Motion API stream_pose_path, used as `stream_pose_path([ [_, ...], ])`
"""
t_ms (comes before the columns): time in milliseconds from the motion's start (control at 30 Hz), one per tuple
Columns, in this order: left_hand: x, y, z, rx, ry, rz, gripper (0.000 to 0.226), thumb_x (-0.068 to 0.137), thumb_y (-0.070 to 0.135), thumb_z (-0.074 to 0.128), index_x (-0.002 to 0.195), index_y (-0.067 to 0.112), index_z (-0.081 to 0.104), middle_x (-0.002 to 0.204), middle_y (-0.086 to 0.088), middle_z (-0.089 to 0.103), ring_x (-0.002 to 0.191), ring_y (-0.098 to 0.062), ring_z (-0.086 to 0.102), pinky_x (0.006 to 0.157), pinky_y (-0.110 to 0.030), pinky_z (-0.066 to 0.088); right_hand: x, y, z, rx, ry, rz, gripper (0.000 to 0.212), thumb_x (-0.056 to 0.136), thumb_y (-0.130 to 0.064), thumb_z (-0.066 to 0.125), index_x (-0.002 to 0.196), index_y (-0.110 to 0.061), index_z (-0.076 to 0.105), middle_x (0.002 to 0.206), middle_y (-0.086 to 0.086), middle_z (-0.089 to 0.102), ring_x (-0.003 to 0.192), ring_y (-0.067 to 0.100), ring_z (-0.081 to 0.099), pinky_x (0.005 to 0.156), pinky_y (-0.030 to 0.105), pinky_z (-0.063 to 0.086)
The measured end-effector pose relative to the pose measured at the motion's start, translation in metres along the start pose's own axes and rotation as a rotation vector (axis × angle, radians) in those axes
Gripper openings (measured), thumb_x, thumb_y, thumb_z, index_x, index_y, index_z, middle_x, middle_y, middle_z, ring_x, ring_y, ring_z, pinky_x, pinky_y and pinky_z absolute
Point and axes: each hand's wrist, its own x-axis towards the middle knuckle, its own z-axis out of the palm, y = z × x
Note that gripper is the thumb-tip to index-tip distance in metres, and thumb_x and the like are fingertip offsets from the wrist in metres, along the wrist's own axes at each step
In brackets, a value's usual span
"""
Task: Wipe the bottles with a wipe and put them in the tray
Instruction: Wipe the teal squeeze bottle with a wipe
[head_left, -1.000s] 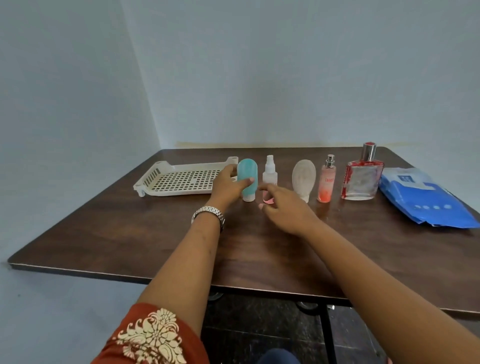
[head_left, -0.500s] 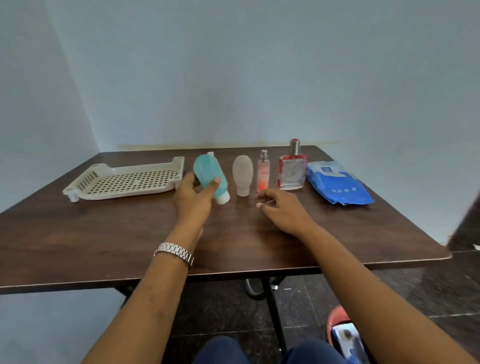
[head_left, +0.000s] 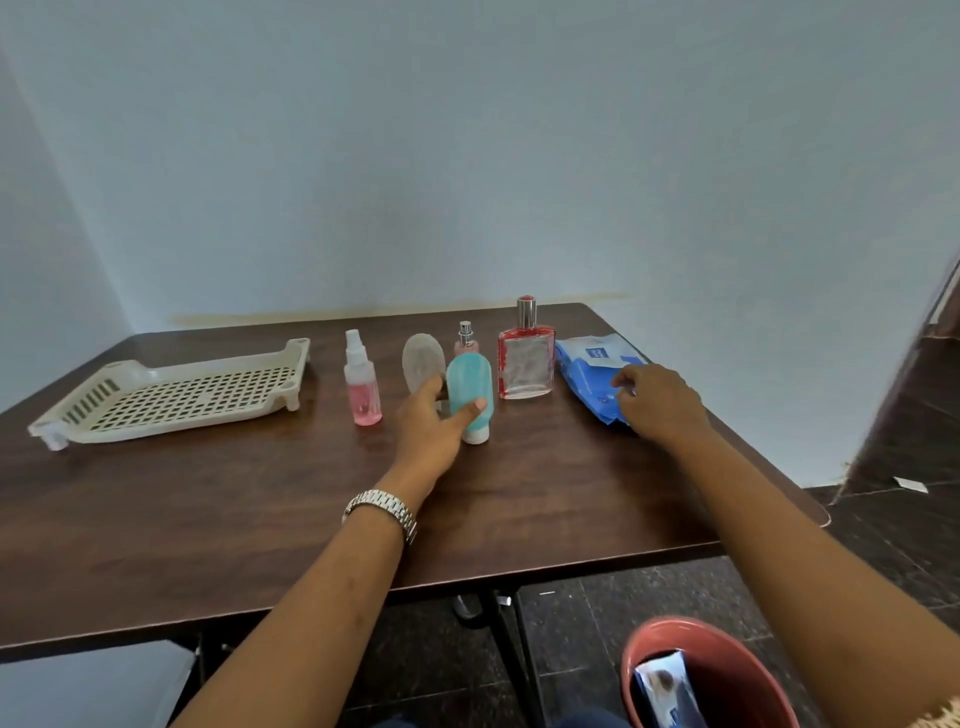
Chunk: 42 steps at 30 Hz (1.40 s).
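Looked down, in the head view, on a dark wooden table (head_left: 260, 519) set against a pale blue wall. Gripped a teal bottle (head_left: 470, 382) in the left hand (head_left: 431, 431), thumb across its front and fingers behind it, with the white cap pointing down and close to the tabletop. Wore a metal watch (head_left: 382, 509) on that wrist.

Held the teal bottle in front of the row of other bottles, between a frosted oval bottle (head_left: 422, 358) and a red-edged glass bottle (head_left: 525, 364) with a silver cap. Covered with it most of a small pink perfume bottle (head_left: 466, 335), of which only the sprayer top showed. Had a spray bottle (head_left: 362, 389) of pink liquid standing upright further left, apart from the rest. Had the cream slotted tray (head_left: 171, 423) lying flat near the table's left end, well apart from the teal bottle.

Rested the right hand (head_left: 660, 400) on the near end of a blue wipe pack (head_left: 587, 371) at the right of the row, fingers bent down onto it. Could not tell whether pinching the pack or only touching it.

Had a red bucket (head_left: 675, 626) on the dark floor by the right forearm, with a blue-and-white packet (head_left: 665, 686) inside.
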Motion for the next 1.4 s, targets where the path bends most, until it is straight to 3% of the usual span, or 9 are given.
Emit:
stream_pose_path([
  [67, 0.003, -0.003, -0.001, 0.007, 0.014, 0.008, 0.041, 0.085, 0.027, 0.071, 0.122, 0.016, 0.059, 0.114, -0.001, 0.063, 0.089, -0.011, 0.058, 0.066, -0.012, 0.044, 0.008, 0.002, 0.007, -0.106, -0.003, -0.013, 0.031, 0.09, -0.018, 0.042, 0.113, -0.025, 0.063, 0.122, 0.006, 0.059, 0.11, 0.028, 0.052, 0.088, 0.035, 0.041],
  [267, 0.012, -0.011, -0.003, 0.027, 0.07, 0.01, 0.037, 0.084, 0.027, 0.072, 0.118, 0.016, 0.06, 0.105, 0.0, 0.064, 0.09, -0.02, 0.06, 0.078, -0.035, 0.052, 0.03, 0.002, 0.021, -0.284, 0.054, -0.072, 0.037, 0.089, -0.015, 0.041, 0.121, -0.022, 0.057, 0.116, 0.008, 0.059, 0.104, 0.03, 0.053, 0.077, 0.034, 0.039],
  [433, 0.013, -0.013, -0.001, 0.071, 0.088, 0.051, 0.036, 0.085, 0.027, 0.07, 0.118, 0.015, 0.06, 0.101, -0.001, 0.064, 0.077, -0.01, 0.056, 0.063, -0.018, 0.045, 0.048, 0.002, 0.023, -0.315, 0.034, -0.073, 0.044, 0.089, -0.008, 0.04, 0.128, -0.024, 0.051, 0.123, 0.006, 0.056, 0.114, 0.029, 0.048, 0.087, 0.038, 0.039],
  [567, 0.011, -0.012, -0.002, 0.053, 0.086, 0.057, 0.04, 0.086, 0.026, 0.07, 0.122, 0.014, 0.059, 0.102, 0.002, 0.062, 0.081, -0.012, 0.056, 0.067, -0.02, 0.048, 0.059, 0.003, 0.024, -0.297, -0.02, -0.066, 0.045, 0.09, -0.008, 0.041, 0.129, -0.029, 0.05, 0.117, 0.006, 0.06, 0.108, 0.027, 0.052, 0.084, 0.035, 0.04],
  [700, 0.01, -0.01, -0.002, 0.05, 0.091, 0.061, 0.041, 0.085, 0.024, 0.071, 0.122, 0.014, 0.059, 0.104, 0.002, 0.062, 0.077, -0.005, 0.055, 0.06, -0.011, 0.044, 0.061, 0.011, 0.021, -0.183, -0.048, -0.034, 0.04, 0.091, -0.01, 0.041, 0.121, -0.03, 0.057, 0.12, 0.004, 0.06, 0.108, 0.026, 0.053, 0.086, 0.036, 0.043],
  [933, 0.008, -0.011, -0.003, 0.063, 0.073, 0.063, 0.05, 0.085, 0.028, 0.07, 0.13, 0.014, 0.054, 0.112, 0.002, 0.06, 0.082, -0.006, 0.055, 0.068, -0.019, 0.047, 0.055, 0.017, -0.005, -0.098, -0.21, -0.064, 0.02, 0.082, -0.01, 0.056, 0.077, -0.029, 0.06, 0.103, 0.002, 0.062, 0.092, 0.023, 0.057, 0.081, 0.035, 0.049],
  [1133, 0.008, -0.011, -0.003, 0.069, 0.041, 0.028, 0.048, 0.086, 0.027, 0.069, 0.13, 0.016, 0.052, 0.128, -0.003, 0.059, 0.114, -0.018, 0.056, 0.083, -0.024, 0.048, 0.045, 0.022, -0.01, 0.22, -0.025, -0.012, 0.016, 0.081, -0.004, 0.056, 0.074, -0.017, 0.062, 0.089, 0.004, 0.065, 0.082, 0.022, 0.059, 0.071, 0.029, 0.045],
  [1300, 0.007, -0.013, -0.002, 0.114, 0.004, 0.016, 0.053, 0.086, 0.024, 0.07, 0.134, 0.017, 0.049, 0.131, -0.006, 0.057, 0.107, -0.021, 0.058, 0.074, -0.02, 0.047, 0.038, 0.02, -0.015, 0.529, 0.063, 0.049, 0.015, 0.09, -0.003, 0.044, 0.087, -0.01, 0.057, 0.092, 0.01, 0.062, 0.083, 0.026, 0.061, 0.074, 0.04, 0.056],
  [1400, 0.007, -0.014, -0.002, 0.107, 0.002, 0.015, 0.054, 0.086, 0.023, 0.07, 0.135, 0.017, 0.048, 0.132, -0.007, 0.056, 0.113, -0.024, 0.057, 0.08, -0.024, 0.048, 0.038, 0.016, -0.018, 0.732, 0.061, 0.108, 0.014, 0.094, -0.006, 0.042, 0.09, -0.013, 0.053, 0.095, 0.005, 0.053, 0.087, 0.021, 0.055, 0.065, 0.033, 0.056],
])
